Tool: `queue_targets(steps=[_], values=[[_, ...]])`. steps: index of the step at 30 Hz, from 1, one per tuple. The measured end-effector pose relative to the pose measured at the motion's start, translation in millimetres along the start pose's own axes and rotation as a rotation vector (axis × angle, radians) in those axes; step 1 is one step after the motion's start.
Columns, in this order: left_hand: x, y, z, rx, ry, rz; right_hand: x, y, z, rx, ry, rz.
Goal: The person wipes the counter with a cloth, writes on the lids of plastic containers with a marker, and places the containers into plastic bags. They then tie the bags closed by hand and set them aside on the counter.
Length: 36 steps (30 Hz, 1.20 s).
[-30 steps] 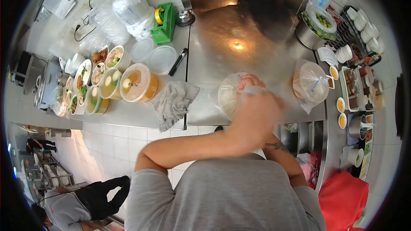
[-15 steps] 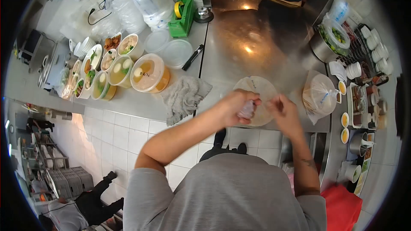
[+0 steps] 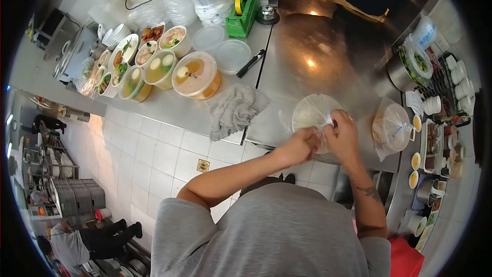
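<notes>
A clear plastic bag (image 3: 309, 112) around a round container sits near the front edge of the steel counter. My left hand (image 3: 303, 145) is closed with its fingers pinched at the bag's gathered top. Close beside it, my right hand (image 3: 344, 132) also pinches the gathered plastic, thumb and fingers together. The two hands nearly touch, and they hide the twisted neck and the near side of the container. To the right stands another bagged container (image 3: 392, 129), its plastic drawn together at the top.
On the left, lidded soup tubs (image 3: 196, 78) stand beside bowls of food. A grey towel (image 3: 238, 111) lies at the counter's front edge, with a black marker (image 3: 251, 63) and a green tape dispenser (image 3: 242, 15) behind. Sauce cups (image 3: 415, 161) line the right side.
My left hand has come down and my right hand has moved in, so both now meet at the bag's gathered top. The whole view has shifted, with the counter things appearing further right.
</notes>
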<state>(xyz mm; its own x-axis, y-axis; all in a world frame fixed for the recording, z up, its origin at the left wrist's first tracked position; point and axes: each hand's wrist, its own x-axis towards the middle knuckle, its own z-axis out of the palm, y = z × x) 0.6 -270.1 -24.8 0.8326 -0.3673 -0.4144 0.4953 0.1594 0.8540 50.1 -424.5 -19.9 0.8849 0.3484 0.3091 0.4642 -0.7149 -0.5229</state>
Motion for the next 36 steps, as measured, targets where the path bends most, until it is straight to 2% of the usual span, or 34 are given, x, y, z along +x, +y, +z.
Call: queue_targets(steps=[2,3,4,10,17,19,20,22,25,28,31,34,36], values=[[13.3,-0.9,-14.1,0.387,0.124,0.341,-0.7,-4.2,5.8,-0.157,0.150,-0.177],[17.1,4.1,-18.2,0.581,0.184,0.509,-1.3,-4.6,9.7,-0.125,0.165,-0.186],[18.9,11.8,-17.2,0.668,0.243,0.563,-2.1,-4.5,14.0,-0.093,0.179,-0.195],[56.1,19.3,-22.1,0.940,0.293,0.597,1.1,3.3,8.0,-0.022,0.116,-0.348],[85.0,21.7,-28.8,0.929,0.172,0.704,13.2,22.4,-6.9,-0.084,-0.004,-0.553],[83.3,25.5,-29.9,0.868,0.177,0.670,10.7,19.7,-7.4,0.001,-0.030,-0.480],[82.0,26.1,-29.8,0.765,0.136,0.551,8.6,18.9,-7.7,0.043,-0.044,-0.443],[69.2,38.4,-24.9,0.552,0.057,0.316,3.0,26.7,0.6,0.064,0.059,-0.421],[68.2,33.7,-30.0,0.485,-0.038,0.388,-3.4,23.8,7.3,0.097,0.162,-0.318],[70.5,33.6,-28.7,0.634,0.025,0.503,-8.5,20.6,16.4,0.195,0.222,-0.208],[83.3,15.8,-23.1,0.842,0.275,0.811,-10.5,22.4,24.6,0.264,0.245,-0.137],[79.4,9.2,-15.5,0.809,0.409,0.695,-11.1,16.9,22.5,0.239,0.265,-0.119],[74.2,2.6,-10.3,0.833,0.378,0.797,-11.5,14.2,21.2,0.206,0.303,-0.106]])
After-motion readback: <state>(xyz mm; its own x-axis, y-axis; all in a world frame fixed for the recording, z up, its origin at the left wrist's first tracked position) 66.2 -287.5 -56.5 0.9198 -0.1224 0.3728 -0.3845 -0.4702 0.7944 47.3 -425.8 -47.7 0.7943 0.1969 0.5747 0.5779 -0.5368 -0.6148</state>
